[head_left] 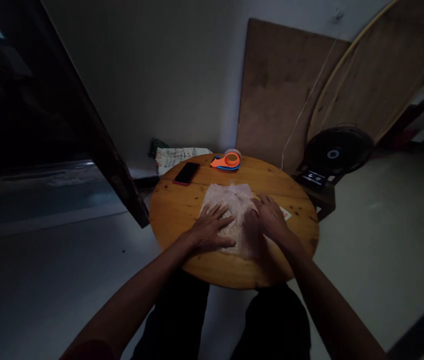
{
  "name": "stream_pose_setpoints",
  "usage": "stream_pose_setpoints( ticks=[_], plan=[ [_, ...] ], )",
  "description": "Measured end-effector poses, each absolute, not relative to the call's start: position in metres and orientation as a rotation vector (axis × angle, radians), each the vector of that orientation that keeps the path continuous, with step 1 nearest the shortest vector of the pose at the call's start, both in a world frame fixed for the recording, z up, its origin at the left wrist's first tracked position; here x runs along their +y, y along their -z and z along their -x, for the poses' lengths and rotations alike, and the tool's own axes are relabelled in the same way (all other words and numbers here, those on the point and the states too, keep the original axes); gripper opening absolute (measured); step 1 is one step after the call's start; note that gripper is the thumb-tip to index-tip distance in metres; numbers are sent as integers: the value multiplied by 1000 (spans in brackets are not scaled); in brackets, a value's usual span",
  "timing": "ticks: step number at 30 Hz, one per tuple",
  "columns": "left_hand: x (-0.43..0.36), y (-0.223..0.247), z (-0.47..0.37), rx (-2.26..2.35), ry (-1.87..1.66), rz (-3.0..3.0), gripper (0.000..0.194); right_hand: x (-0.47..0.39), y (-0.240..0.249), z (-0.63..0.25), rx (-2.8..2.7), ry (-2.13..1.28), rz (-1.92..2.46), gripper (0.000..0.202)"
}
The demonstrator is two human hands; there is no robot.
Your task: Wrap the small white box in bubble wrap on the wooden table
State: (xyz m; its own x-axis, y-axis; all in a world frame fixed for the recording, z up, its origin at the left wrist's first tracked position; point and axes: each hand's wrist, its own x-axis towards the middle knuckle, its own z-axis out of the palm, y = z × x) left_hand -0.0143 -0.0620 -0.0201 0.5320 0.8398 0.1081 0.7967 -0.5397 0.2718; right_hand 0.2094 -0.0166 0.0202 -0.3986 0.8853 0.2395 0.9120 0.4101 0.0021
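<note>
A sheet of bubble wrap (pixel 232 200) lies on the round wooden table (pixel 212 272) in front of me; what it may cover cannot be made out. My left hand (pixel 212 227) rests flat on its left side, fingers spread and pressing down. At the right edge of the wrap is my right hand (pixel 270 217), its fingers bent and its thumb over the plastic, closed on that edge. Part of a white card or paper (pixel 285 213) shows beyond my right hand, with the rest hidden.
Toward the far edge of the table sits an orange and blue tape dispenser (pixel 229 160). A phone (pixel 186 173) lies to its left. Behind the table a printed sack (pixel 177 155) leans by the wall. A black fan (pixel 335 152) stands at the right, near wooden boards (pixel 283 85).
</note>
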Motion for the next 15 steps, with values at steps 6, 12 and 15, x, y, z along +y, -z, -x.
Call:
stream_pose_setpoints(
  ticks=[6, 12, 15],
  plan=[
    [-59, 23, 15, 1388, -298, -2614, 79, -21, -21, -265, -2280, 228, 1927, 52],
    [-56, 30, 17, 1383, -322, -2667, 72, -20, -26, -281, -2010, -239, 1862, 28],
    [-57, 29, 16, 1378, -363, -2675, 73, -35, -51, -254, -1941, -637, 1449, 33]
  ],
)
